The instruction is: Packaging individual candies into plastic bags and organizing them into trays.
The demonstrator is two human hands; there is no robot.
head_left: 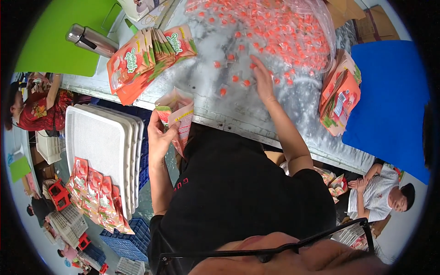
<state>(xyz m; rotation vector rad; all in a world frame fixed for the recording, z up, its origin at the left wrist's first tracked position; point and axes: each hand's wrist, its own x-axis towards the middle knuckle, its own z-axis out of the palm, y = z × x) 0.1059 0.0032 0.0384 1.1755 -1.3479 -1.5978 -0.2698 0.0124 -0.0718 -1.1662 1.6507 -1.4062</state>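
Orange pouch (176,117) (one) in left hand (158,137); right hand (263,80) on candies (275,32).

Left hand (158,137) holds an open red pouch (178,118) upright at the near edge of the grey counter (206,87). Right hand (263,82) lies flat among small wrapped red candies (275,32) spilling from a clear bag. Empty pouches (146,59) fanned to the left; another stack (339,96) to the right. White trays (103,146) below the counter's edge.
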